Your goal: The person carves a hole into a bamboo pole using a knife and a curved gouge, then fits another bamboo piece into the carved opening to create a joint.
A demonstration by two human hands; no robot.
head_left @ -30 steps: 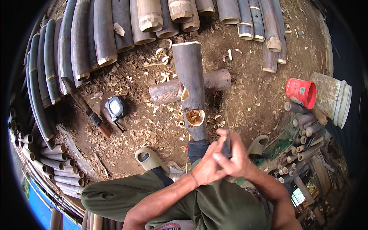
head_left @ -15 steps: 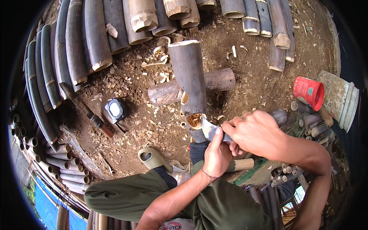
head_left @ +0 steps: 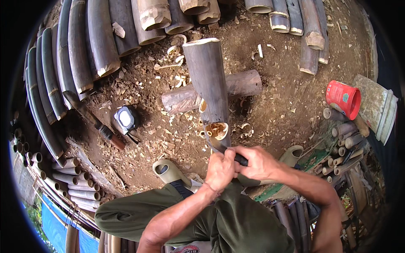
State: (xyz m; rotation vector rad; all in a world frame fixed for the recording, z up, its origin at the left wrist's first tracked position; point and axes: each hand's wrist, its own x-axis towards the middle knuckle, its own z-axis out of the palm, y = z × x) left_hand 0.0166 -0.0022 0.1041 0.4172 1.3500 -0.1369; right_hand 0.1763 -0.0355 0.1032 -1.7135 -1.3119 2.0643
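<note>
Head | hands grip knife | blade at bamboo rim

The upright bamboo section is showing a dark, smooth, slightly glossy skin, while its cut lower end is looking pale, raw and fibrous. The log lying across behind it is looking rough and matt, with dull brown bark. The knife gripped by the left hand and right hand is showing a dull grey metal blade and a dark matt handle. Pale, curled wood shavings are lying on crumbly, matt brown earth. The red bucket is shining like smooth plastic. The green trousers are looking like matt woven cloth
</note>
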